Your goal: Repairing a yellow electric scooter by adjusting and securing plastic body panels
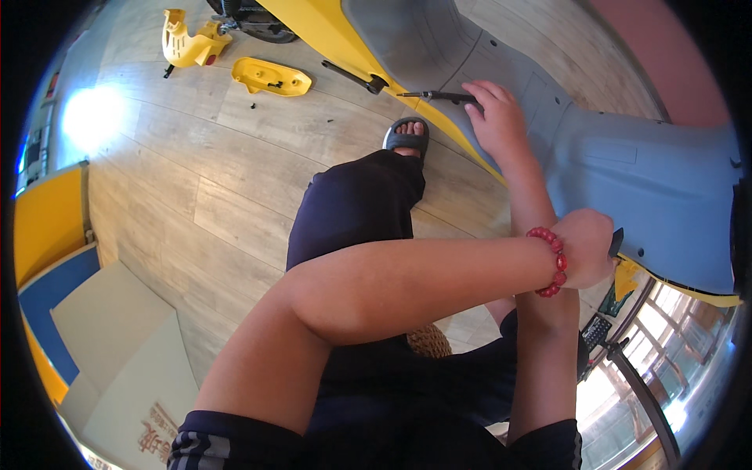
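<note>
My right hand [497, 117] is closed on a slim black screwdriver [446, 96], its thin tip pointing left over the yellow side edge of a scooter body [611, 157] with grey-blue plastic panels. Crossing over my right forearm, my left arm reaches to the right. At its end my left hand [587, 249], below a red bead bracelet [558, 262], is closed in a fist beside the grey panel. A black flat piece [616, 241] sticks out past its fingers; most of it is hidden. Just left of the screwdriver tip, a black lever [351, 76] juts from the yellow side.
A yellow shell part [188, 43] and a yellow tray-shaped cover [274, 77] lie on the wooden floor [211, 157], with small black bits nearby. Pale, blue and yellow panels [117, 313] stand at left. My sandalled foot [407, 137] rests beside the scooter. A woven stool [428, 341] is beneath me.
</note>
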`<state>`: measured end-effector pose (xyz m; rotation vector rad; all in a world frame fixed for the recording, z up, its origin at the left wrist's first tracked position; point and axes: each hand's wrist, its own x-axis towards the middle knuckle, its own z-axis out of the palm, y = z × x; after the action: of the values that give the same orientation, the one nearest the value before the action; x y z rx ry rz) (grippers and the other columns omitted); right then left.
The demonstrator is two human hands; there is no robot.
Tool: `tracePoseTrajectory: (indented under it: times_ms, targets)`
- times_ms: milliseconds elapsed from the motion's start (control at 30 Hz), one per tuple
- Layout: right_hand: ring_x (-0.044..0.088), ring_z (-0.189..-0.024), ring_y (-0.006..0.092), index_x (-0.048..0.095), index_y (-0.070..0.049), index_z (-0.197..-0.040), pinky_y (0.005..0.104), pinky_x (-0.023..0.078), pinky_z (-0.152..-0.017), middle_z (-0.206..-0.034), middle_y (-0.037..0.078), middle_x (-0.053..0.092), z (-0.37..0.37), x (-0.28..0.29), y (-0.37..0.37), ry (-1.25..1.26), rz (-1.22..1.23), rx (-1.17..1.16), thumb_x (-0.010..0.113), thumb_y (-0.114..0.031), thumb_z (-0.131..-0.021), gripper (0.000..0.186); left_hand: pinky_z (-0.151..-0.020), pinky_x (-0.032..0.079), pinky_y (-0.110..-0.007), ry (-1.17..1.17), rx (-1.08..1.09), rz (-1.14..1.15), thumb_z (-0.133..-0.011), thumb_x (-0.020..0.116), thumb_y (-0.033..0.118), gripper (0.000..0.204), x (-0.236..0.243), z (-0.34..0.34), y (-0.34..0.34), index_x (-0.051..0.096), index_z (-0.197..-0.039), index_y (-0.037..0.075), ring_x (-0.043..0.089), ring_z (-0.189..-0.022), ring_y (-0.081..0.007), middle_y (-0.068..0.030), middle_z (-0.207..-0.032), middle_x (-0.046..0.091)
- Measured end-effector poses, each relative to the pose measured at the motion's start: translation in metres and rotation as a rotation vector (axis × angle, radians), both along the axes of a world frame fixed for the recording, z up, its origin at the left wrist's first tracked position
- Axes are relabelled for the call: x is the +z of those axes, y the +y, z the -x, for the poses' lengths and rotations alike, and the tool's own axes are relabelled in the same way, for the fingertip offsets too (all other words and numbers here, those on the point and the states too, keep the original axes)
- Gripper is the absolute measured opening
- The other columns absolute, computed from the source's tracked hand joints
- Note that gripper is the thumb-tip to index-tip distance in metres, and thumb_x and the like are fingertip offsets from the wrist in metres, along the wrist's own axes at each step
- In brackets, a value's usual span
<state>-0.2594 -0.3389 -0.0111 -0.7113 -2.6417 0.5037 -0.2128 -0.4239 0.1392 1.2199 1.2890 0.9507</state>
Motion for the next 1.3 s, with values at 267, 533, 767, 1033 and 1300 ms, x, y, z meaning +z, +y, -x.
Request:
tracePoseTrajectory:
  times_ms: [267,533,767,1033,1300]
  targets:
    - [0.057,-0.096,0.026,0.069,-0.011,-0.089,0.0383,0.047,-0.083,-0.094,0.005,0.064,0.014,-0.008,0.001,-0.051,0.002,-0.021,0.067,-0.011,-0.073,0.017,-0.081,0.049,-0.042,-0.03,-0.002,0.015,-0.075,0.057,0.009,0.02,0.004,0.001,0.006,0.06,-0.084,-0.008,0.061,-0.086,-0.0381,-0.0256,-0.083,0.062]
    - [0.056,-0.095,0.0268,0.07,-0.013,-0.086,0.0391,0.047,-0.081,-0.092,0.006,0.065,0.015,-0.006,0.009,-0.051,-0.039,-0.064,0.068,-0.012,-0.071,0.015,-0.08,0.05,-0.041,-0.077,-0.018,0.003,-0.075,0.057,0.009,0.02,0.009,0.006,0.005,0.06,-0.082,-0.009,0.062,-0.086,-0.0386,-0.027,-0.082,0.062]
    - [0.057,-0.093,0.0259,0.07,-0.014,-0.087,0.0396,0.047,-0.079,-0.088,0.004,0.065,0.031,-0.004,-0.006,-0.087,0.028,-0.016,0.066,-0.014,-0.073,0.014,-0.08,0.05,-0.04,-0.054,-0.026,0.059,-0.075,0.058,0.009,0.02,0.006,0.016,0.001,0.061,-0.082,-0.009,0.062,-0.086,-0.0385,-0.0273,-0.081,0.062]
    - [0.055,-0.101,0.0251,0.069,-0.016,-0.094,0.0413,0.043,-0.085,-0.094,0.003,0.064,0.026,-0.004,0.0,-0.169,0.062,-0.031,0.066,-0.016,-0.074,0.02,-0.082,0.05,-0.04,-0.075,-0.03,0.03,-0.075,0.058,0.01,0.022,0.011,0.013,0.005,0.061,-0.085,-0.009,0.062,-0.088,-0.0378,-0.0274,-0.085,0.062]
    - [0.053,-0.106,0.0258,0.067,-0.016,-0.098,0.0425,0.041,-0.089,-0.1,0.005,0.062,0.025,-0.003,-0.002,-0.143,0.069,-0.046,0.067,-0.016,-0.074,0.025,-0.081,0.05,-0.041,-0.074,-0.032,0.056,-0.075,0.059,0.01,0.021,0.008,0.013,0.005,0.062,-0.084,-0.009,0.062,-0.087,-0.0379,-0.0271,-0.084,0.062]
